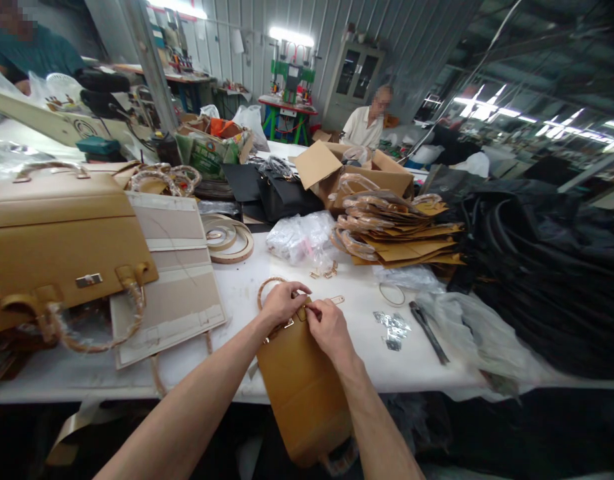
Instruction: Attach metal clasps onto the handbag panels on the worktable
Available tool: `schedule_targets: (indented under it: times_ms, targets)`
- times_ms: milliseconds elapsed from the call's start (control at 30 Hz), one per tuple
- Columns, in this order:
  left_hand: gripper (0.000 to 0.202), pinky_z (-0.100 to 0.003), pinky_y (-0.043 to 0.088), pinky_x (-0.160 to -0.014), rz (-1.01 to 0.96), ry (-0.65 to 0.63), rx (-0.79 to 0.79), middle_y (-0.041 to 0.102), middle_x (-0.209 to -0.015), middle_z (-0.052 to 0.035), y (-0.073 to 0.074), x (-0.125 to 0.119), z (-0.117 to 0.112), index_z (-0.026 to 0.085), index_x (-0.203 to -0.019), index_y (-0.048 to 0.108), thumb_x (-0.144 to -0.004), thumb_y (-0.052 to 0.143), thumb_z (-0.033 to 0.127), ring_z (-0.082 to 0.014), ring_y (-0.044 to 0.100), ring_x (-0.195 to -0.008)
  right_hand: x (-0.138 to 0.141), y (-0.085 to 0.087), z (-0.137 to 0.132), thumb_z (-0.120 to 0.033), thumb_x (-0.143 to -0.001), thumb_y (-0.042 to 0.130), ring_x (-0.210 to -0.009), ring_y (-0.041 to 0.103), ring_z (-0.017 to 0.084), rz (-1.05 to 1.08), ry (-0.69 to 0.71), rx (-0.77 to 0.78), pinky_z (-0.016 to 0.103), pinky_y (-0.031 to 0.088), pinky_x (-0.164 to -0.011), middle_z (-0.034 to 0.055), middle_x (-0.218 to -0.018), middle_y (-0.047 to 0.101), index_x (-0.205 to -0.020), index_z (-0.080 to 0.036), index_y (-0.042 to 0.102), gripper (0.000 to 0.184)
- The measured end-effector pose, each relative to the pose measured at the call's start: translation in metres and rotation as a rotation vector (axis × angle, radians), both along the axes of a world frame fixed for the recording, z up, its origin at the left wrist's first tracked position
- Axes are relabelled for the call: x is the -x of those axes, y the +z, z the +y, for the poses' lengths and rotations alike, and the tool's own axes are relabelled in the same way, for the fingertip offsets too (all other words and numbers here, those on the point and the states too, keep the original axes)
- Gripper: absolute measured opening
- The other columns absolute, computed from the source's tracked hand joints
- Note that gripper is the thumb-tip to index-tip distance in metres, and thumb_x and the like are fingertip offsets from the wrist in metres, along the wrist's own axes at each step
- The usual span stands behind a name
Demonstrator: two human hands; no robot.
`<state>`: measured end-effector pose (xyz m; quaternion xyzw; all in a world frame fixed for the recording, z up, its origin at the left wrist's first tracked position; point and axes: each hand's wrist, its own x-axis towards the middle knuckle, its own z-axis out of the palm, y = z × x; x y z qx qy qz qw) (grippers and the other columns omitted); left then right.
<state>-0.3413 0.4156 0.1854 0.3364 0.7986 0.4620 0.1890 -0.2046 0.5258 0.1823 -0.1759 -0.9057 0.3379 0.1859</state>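
Tan, flat, leather-like bag panel point(301, 393), head view: it overhangs the front edge of the white-covered bench point(411, 367), its far end on the top. The left hand point(285, 305) bends over that end; its grip is hidden and cannot be told. The right hand point(331, 327) pinches the same end narrowly between thumb and forefinger. Small silver metal plates point(393, 328) lie rightward, nearer the front edge than the small gold-coloured fittings point(331, 270).

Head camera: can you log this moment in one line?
left hand: at far end of tan bag piece | right hand: same end | rightward: silvery pieces on white table
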Motion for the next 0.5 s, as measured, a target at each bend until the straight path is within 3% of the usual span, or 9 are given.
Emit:
schedule_targets:
  times_ms: [200,367,500]
  targets:
    - [0.028,-0.028,0.045,-0.068,-0.007,0.017,-0.035,0.072,-0.069,-0.0007,-0.001,0.0,0.0,0.022,-0.101,0.081,-0.083,0.065,0.036,-0.0164,0.06,-0.066,-0.008,-0.017,-0.02,-0.035,-0.105,0.049,-0.088,0.064,0.023,0.152,-0.108,-0.004,0.035,0.052,-0.083,0.0096,-0.097,0.063,-0.119,-0.019,0.076,0.034]
    - [0.034,-0.027,0.047,-0.068,-0.032,0.017,-0.108,0.072,-0.071,-0.001,0.0,0.0,-0.002,0.02,-0.106,0.079,-0.086,0.065,0.044,-0.0155,0.061,-0.064,-0.015,-0.016,-0.015,-0.043,-0.106,0.051,-0.077,0.061,0.018,0.329,-0.114,0.26,0.033,0.053,-0.078,0.0062,-0.096,0.064,-0.125,-0.02,0.072,0.037]
    - [0.041,-0.027,0.047,-0.066,-0.033,0.038,-0.144,0.073,-0.073,-0.0032,0.01,-0.006,-0.007,0.019,-0.108,0.078,-0.086,0.067,0.052,-0.0165,0.061,-0.066,-0.026,-0.016,-0.012,-0.051,-0.105,0.05,-0.072,0.057,0.016,0.545,-0.326,0.455,0.033,0.051,-0.071,0.0081,-0.106,0.065,-0.125,-0.019,0.067,0.041]
